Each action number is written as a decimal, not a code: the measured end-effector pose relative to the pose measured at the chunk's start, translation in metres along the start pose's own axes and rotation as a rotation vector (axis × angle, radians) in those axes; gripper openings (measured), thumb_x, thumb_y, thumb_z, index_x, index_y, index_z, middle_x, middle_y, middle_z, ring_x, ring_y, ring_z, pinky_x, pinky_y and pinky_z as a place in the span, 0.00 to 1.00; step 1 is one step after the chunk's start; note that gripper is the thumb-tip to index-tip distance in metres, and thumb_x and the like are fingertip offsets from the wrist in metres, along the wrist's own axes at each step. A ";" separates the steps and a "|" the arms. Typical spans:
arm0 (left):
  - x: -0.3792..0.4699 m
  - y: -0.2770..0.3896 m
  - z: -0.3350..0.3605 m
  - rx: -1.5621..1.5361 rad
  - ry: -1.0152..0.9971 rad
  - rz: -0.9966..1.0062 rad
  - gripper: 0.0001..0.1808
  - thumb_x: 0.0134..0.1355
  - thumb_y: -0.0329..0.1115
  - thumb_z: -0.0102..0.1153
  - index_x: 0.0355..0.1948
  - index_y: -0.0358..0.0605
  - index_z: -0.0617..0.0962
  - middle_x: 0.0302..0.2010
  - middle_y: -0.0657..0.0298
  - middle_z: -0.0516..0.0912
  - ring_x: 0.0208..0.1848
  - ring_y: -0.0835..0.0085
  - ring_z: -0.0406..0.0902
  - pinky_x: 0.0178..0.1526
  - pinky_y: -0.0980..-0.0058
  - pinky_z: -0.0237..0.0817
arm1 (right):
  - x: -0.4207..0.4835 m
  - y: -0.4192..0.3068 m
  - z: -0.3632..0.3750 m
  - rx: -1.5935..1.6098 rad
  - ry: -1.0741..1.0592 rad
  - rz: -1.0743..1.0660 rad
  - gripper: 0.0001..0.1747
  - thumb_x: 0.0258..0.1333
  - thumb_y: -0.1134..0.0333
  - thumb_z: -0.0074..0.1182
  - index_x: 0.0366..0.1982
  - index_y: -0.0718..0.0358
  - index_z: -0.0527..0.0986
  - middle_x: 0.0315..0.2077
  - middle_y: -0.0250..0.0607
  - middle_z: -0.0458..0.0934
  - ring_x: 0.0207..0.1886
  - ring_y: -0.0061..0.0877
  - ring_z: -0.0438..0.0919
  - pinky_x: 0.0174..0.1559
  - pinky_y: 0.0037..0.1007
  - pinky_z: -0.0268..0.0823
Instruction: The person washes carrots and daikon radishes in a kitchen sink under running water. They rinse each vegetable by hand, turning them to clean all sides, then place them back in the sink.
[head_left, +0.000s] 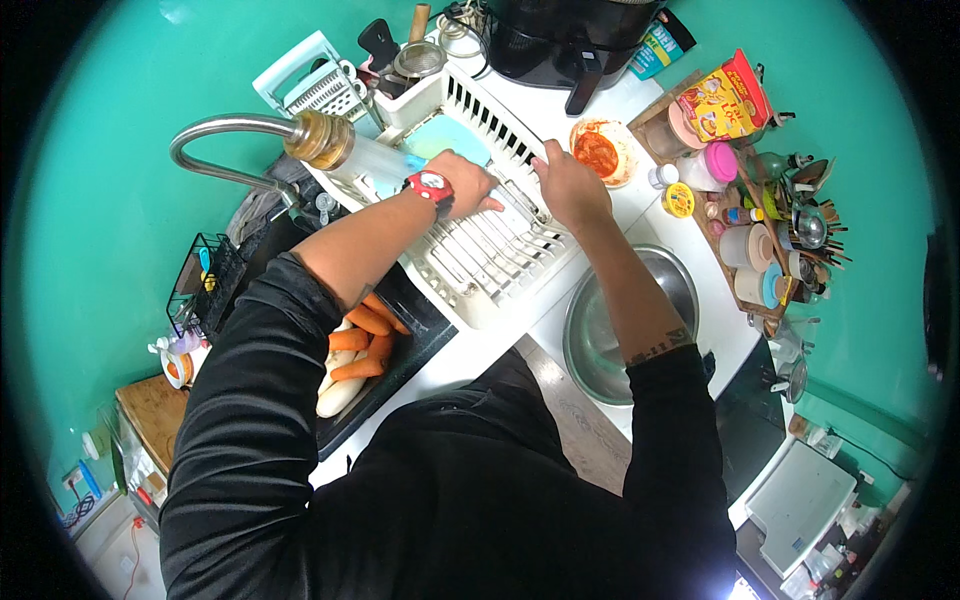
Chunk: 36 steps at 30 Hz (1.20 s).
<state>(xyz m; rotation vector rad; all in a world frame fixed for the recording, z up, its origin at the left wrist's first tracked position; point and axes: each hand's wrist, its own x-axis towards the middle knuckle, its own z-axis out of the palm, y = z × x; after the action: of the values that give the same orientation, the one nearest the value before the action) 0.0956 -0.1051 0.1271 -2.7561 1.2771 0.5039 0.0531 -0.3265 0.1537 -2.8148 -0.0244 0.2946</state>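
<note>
My left hand (466, 184), with a red watch on the wrist, is over the cream plastic dish rack (491, 300), beside its white wire slots; whether its fingers hold something is hidden. My right hand (571, 184) is curled at the rack's right rim, its thumb up against the edge; its grip is partly hidden. A light blue board or tray (446, 139) lies at the rack's far end. Right of my right hand stands a bowl with red sauce (596, 155). Under my right forearm is a large metal bowl (585, 345).
A steel faucet (225, 124) with a clear filter arches over the rack's left side. Carrots (360, 367) and white radishes (341, 396) lie in the black sink (427, 337). A black air fryer (555, 45) stands behind; a wooden shelf (731, 277) with jars stands right.
</note>
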 end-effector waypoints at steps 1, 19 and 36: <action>0.001 0.000 0.000 -0.043 0.030 0.091 0.30 0.73 0.70 0.51 0.52 0.59 0.87 0.36 0.57 0.91 0.42 0.52 0.90 0.50 0.50 0.78 | 0.000 0.001 0.001 0.006 0.009 -0.012 0.19 0.81 0.52 0.44 0.56 0.60 0.70 0.46 0.53 0.86 0.51 0.53 0.85 0.53 0.55 0.76; 0.020 0.003 -0.015 -0.015 -0.097 -0.135 0.32 0.74 0.67 0.52 0.47 0.49 0.90 0.43 0.54 0.92 0.50 0.56 0.91 0.54 0.53 0.78 | 0.001 0.005 0.004 -0.014 -0.004 -0.010 0.18 0.80 0.53 0.46 0.56 0.60 0.70 0.43 0.55 0.87 0.48 0.53 0.86 0.51 0.54 0.76; 0.022 0.016 -0.017 0.104 -0.122 -0.149 0.24 0.74 0.61 0.55 0.49 0.54 0.88 0.44 0.60 0.93 0.50 0.58 0.90 0.60 0.48 0.67 | 0.001 0.005 0.004 -0.015 0.037 -0.045 0.20 0.80 0.52 0.46 0.58 0.60 0.70 0.42 0.54 0.87 0.47 0.53 0.87 0.49 0.55 0.78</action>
<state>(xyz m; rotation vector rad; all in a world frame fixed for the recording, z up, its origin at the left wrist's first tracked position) 0.1017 -0.1353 0.1375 -2.6624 1.0325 0.5664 0.0533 -0.3297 0.1479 -2.8296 -0.0823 0.2324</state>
